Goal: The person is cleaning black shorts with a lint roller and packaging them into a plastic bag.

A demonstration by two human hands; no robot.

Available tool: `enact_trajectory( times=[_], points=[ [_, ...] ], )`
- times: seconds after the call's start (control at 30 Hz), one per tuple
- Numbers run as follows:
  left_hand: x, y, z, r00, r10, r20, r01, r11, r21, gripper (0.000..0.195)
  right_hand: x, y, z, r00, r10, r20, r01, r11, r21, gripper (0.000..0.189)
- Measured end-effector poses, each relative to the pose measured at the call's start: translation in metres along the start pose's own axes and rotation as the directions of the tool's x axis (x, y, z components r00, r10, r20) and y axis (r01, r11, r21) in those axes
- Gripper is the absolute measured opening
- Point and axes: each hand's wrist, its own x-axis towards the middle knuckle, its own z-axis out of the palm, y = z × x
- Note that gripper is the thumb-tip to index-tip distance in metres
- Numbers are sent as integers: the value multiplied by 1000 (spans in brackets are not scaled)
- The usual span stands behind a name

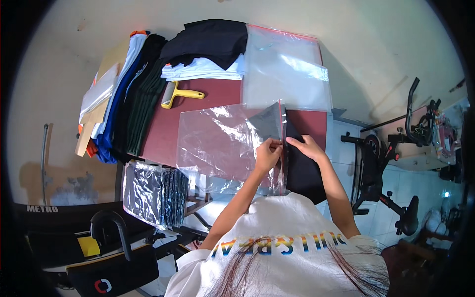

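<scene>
A clear plastic bag with a red strip along its mouth lies across the maroon tabletop. Part of a folded black garment is inside the bag; the rest extends out past the red strip on the right. My left hand pinches the bag by its mouth, fingertips and thumb together. Just to the right, my right hand is on the black garment, its thumb by the red strip. Whether its fingers grip the cloth is hidden.
Flat clear bags lie at the table's back right, beside dark garments over white ones. A yellow-handled lint roller and folded dark clothes sit left. Bagged garments stand below. An exercise bike is right.
</scene>
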Motion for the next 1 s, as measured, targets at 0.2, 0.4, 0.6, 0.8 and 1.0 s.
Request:
enact_trajectory(
  times=[0.2,0.4,0.6,0.8,1.0],
  points=[
    [1,-3,-15,994,-90,63,104,959,-263,16,-4,-4,2,999,-45,-25,41,991,-126,41],
    [-10,-1,-81,961,-198,-195,114,921,-374,15,-8,-11,-1,997,-81,13,82,994,-78,45],
    [-11,1,-67,965,27,-259,-69,986,-153,20,-30,-30,-26,935,-350,-62,339,930,-141,33],
    [-9,0,-53,983,98,-158,-94,995,31,25,-80,-77,-63,808,-575,-130,432,728,-533,27],
    [-5,-7,-47,978,119,-170,-114,993,40,24,-79,-76,-54,853,-508,120,521,818,-244,26]
  ],
)
